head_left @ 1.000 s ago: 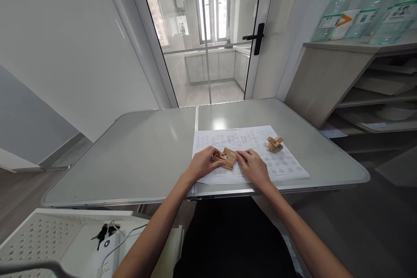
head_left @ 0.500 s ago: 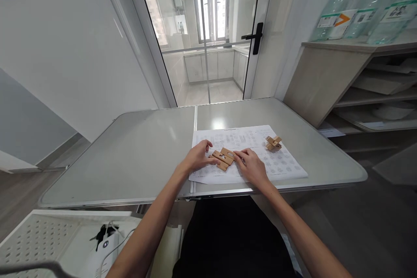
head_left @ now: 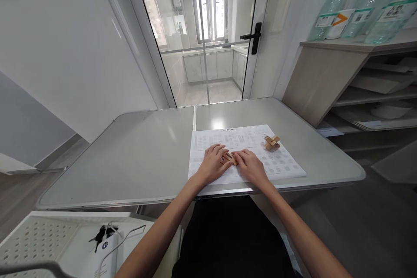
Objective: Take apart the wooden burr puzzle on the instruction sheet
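Flat wooden puzzle pieces [head_left: 229, 158] lie together on a printed paper sheet [head_left: 202, 141], partly hidden under my fingers. My left hand [head_left: 213, 163] curves over their left side, its thumb and fingers gripping them. On the other side, my right hand [head_left: 250, 165] has its thumb and fingertips closed on the right end of the pieces. An interlocked wooden puzzle [head_left: 271, 143] of crossed pieces sits apart, near the sheet's upper right edge.
The sheet lies on a grey folding table [head_left: 140, 152] with a metal rim. A white basket [head_left: 42, 239] holding keys and a white power bank [head_left: 106, 252] stands below left. At right is a shelf [head_left: 332, 65] bearing plastic bottles [head_left: 329, 17]. A glass door stands behind.
My left hand has moved right and over the wooden pieces, covering most of them. The pieces now look pushed closer together. My right hand stays at their right end.
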The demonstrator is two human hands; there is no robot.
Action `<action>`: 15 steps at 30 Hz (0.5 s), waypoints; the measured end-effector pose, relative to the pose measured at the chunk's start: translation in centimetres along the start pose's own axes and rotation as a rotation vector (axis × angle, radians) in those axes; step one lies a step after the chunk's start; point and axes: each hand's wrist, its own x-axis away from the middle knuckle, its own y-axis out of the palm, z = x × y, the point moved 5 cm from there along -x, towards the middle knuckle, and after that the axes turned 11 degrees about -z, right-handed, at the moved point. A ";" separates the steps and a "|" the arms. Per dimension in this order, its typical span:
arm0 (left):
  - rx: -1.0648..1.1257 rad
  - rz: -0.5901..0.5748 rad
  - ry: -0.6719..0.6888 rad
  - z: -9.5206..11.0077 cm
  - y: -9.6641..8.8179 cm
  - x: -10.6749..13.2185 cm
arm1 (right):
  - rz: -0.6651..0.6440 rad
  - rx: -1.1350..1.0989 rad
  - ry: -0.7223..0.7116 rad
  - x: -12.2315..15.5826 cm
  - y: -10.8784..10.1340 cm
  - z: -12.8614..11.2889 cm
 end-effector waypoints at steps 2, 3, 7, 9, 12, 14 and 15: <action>0.001 -0.030 0.013 0.4 0.5 -0.1 | 0.010 -0.044 0.004 -0.1 -0.1 0.2; 0.000 -0.045 0.015 0.6 0.8 -0.2 | 0.016 -0.060 0.008 -0.2 -0.1 0.3; -0.017 -0.060 -0.013 0.6 1.3 -0.5 | 0.032 -0.095 0.017 -0.2 0.0 0.5; -0.026 -0.039 -0.042 0.3 1.4 -0.7 | 0.040 -0.106 0.021 -0.2 0.0 0.5; -0.031 -0.010 -0.080 -0.3 1.3 -1.0 | 0.058 -0.131 0.036 -0.1 -0.1 0.4; -0.031 0.003 -0.103 -0.7 1.1 -1.2 | 0.076 -0.147 0.046 0.0 -0.2 0.4; -0.030 0.006 -0.114 -0.9 1.0 -1.3 | 0.083 -0.152 0.048 0.0 -0.2 0.4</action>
